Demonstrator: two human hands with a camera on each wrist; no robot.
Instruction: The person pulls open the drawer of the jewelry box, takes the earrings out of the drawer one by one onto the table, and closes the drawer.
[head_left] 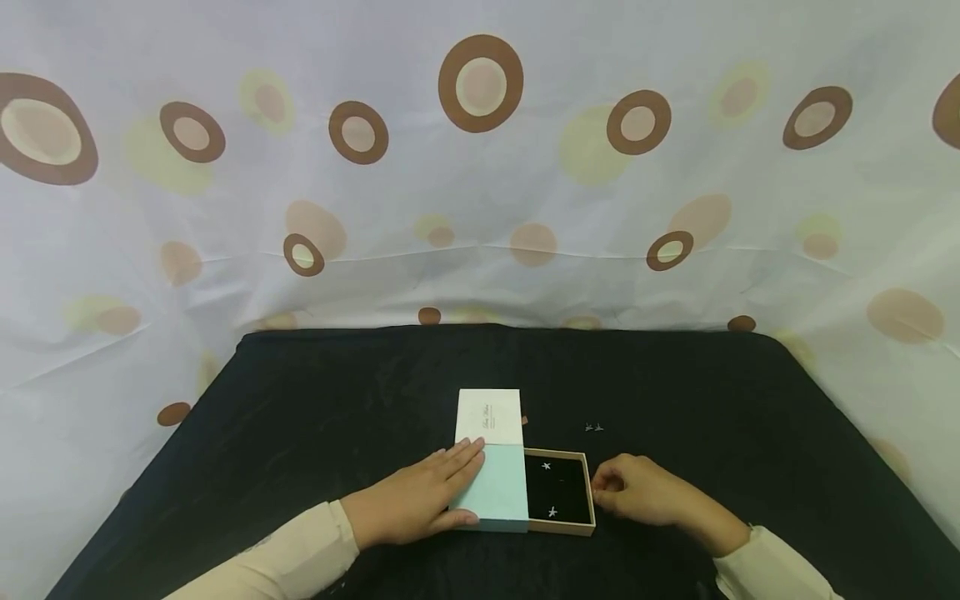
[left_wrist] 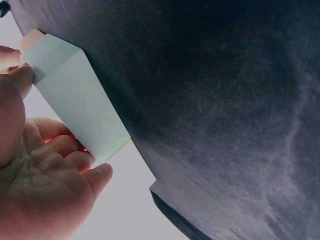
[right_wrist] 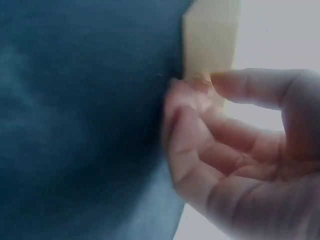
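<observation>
A light blue slide box (head_left: 491, 482) lies on the dark cloth, its brown-edged drawer (head_left: 561, 528) pulled out to the right. Two small silver star-shaped pieces (head_left: 552, 512) sit on the drawer's black lining. My left hand (head_left: 427, 492) presses on the blue sleeve with fairly straight fingers, the thumb near its front left. In the left wrist view the pale side (left_wrist: 82, 102) of the box shows beside the fingers. Curled at the drawer's right end, my right hand (head_left: 645, 492) seems to pinch a small pull tab (right_wrist: 202, 82); blur and fingers partly hide it.
A white box (head_left: 489, 415) with small print lies directly behind the blue one, a small orange-brown tab (head_left: 525, 420) at its right side. Two tiny silvery pieces (head_left: 594, 427) lie on the black tablecloth (head_left: 360, 392) behind the drawer. A patterned curtain (head_left: 480, 183) hangs behind.
</observation>
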